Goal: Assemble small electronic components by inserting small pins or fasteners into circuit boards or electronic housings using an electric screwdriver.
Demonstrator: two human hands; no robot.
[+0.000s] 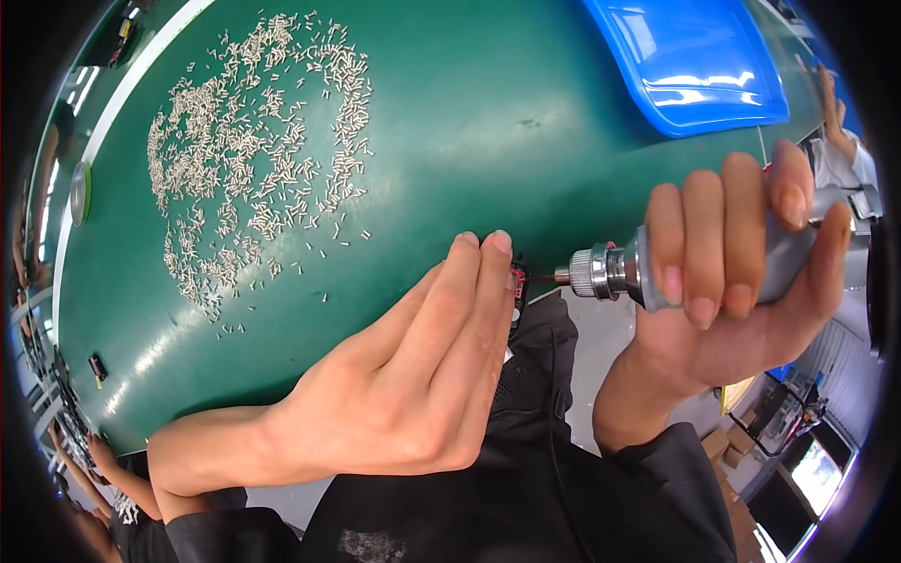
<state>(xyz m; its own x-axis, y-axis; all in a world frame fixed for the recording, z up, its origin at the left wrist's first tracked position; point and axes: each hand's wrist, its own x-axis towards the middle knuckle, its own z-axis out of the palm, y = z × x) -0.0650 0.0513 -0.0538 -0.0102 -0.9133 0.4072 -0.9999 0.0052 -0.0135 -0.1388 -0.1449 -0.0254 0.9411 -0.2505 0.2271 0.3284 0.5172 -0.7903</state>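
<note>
My right hand [718,253] is wrapped round the grey body of an electric screwdriver [593,272] with a knurled metal collar. The screwdriver lies nearly level, its thin bit pointing left. At the bit's tip is a small black part with red on it [517,286], at the table's near edge. My left hand [394,385] has its fingers pressed together against that part, covering most of it. Whether the bit touches a screw cannot be made out. Many small silver screws [239,155] lie scattered over the green table [450,122], beyond my left hand.
A blue plastic tray [694,70] stands at the far right of the table. A small black object [98,371] and a round green-rimmed item [81,193] lie along the left side. Other people's arms [113,464] show at the lower left, with another person at the far right.
</note>
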